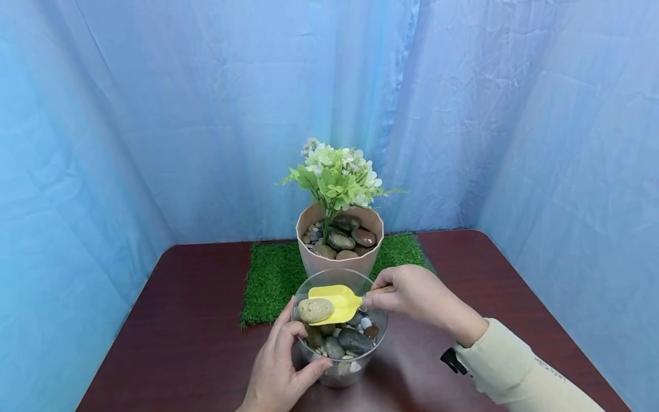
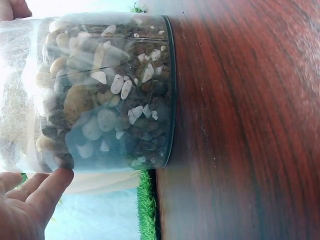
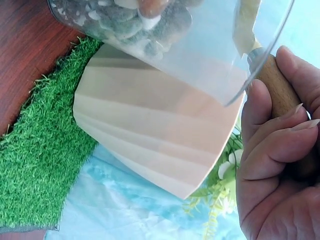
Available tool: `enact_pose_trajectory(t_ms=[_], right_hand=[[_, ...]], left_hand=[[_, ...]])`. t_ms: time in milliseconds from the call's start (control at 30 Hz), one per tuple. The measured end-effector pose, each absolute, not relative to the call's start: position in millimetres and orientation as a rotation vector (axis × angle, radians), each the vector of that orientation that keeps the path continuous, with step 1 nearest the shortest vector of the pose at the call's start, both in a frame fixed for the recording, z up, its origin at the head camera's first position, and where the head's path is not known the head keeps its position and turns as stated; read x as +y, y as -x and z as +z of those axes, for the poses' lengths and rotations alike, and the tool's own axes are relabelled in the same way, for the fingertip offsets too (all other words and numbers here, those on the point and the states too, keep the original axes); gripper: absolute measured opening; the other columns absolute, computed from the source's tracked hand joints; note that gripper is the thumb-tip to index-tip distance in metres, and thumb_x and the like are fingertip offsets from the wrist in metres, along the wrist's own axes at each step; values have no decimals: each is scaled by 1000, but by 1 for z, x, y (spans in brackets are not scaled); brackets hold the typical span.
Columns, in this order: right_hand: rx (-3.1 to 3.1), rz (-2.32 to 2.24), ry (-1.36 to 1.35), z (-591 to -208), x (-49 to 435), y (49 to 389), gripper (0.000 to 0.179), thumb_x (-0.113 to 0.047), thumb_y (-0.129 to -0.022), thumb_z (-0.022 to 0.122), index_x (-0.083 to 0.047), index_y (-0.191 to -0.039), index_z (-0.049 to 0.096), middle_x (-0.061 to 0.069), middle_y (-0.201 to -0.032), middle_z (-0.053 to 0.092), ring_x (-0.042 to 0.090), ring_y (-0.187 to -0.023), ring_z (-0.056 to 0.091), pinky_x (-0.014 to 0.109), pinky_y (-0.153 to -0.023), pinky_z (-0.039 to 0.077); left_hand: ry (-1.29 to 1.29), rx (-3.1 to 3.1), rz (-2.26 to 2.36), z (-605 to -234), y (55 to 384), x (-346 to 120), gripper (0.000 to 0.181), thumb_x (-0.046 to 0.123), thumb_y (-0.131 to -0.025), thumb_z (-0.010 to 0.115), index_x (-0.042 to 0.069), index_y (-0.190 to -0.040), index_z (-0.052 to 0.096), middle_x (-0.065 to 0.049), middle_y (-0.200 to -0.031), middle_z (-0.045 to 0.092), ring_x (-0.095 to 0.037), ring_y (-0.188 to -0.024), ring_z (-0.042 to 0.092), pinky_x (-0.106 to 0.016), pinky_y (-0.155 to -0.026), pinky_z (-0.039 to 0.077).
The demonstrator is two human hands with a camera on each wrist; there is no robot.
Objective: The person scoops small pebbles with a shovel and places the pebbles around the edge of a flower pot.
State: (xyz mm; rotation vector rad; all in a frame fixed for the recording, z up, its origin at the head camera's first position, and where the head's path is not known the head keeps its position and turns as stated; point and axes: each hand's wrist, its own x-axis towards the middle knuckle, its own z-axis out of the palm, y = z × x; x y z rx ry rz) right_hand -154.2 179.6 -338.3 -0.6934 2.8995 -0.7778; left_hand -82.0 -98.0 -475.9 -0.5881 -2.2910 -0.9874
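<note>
A clear round container (image 1: 334, 277) stands on the table, filled partway with dark, brown and white stones (image 1: 355, 341). My left hand (image 1: 278, 357) holds its near left side, thumb at the front and fingers along the left wall. In the left wrist view, a fingertip (image 2: 62, 175) presses the container wall. My right hand (image 1: 414, 294) grips the wooden handle (image 3: 282, 90) of a small yellow trowel (image 1: 346, 303). The trowel's blade lies across the container's opening, above the stones. One pale oval stone (image 1: 316, 310) rests at the blade's left end.
Directly behind the container is a beige faceted pot (image 1: 337, 264) with large stones and a white-flowered plant (image 1: 340, 177). It stands on a green turf mat (image 1: 273, 286). Under everything is a dark red wooden table (image 1: 190, 320), with blue curtains (image 1: 247, 114) round its back and sides.
</note>
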Motion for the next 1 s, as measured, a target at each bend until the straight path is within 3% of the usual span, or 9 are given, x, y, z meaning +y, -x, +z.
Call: enact_pose_trajectory(t_ms=[167,433,833,1000], right_hand=[[2924,-765,680,-333,182,152,14,-47,-93,76,-34,-88,75,-22,-74,65,3,-65,56,27,-60,48],[2977,-715,719,-324,182,150,17,-51,-95,72,-35,-88,74,-22,-70,62,1,-62,53,26,-59,46],[2894,-975,588,-304,176,155,13,-39,-100,71,-30,-109,71,-12,-113,73,5,-91,71,36,-78,56],[2832,-1032,556,-298,175,158,16,-36,-102,69,-26,-114,69,-9,-117,74,6,-95,72,37,-81,56]], left_hand=[[574,-2310,-987,-475,81,-99,56,51,-83,85,16,-109,52,-20,-161,44,-34,-131,62,-38,-78,57],[589,-2295,-994,-477,81,-99,55,52,-83,84,16,-109,52,-19,-162,42,-35,-138,56,-38,-79,56],[616,-2252,-991,-478,83,-100,55,55,-85,83,15,-109,54,-20,-160,45,-34,-146,48,-42,-81,59],[627,-2244,-1000,-477,84,-100,54,54,-86,82,15,-110,54,-21,-158,47,-35,-147,47,-41,-80,59]])
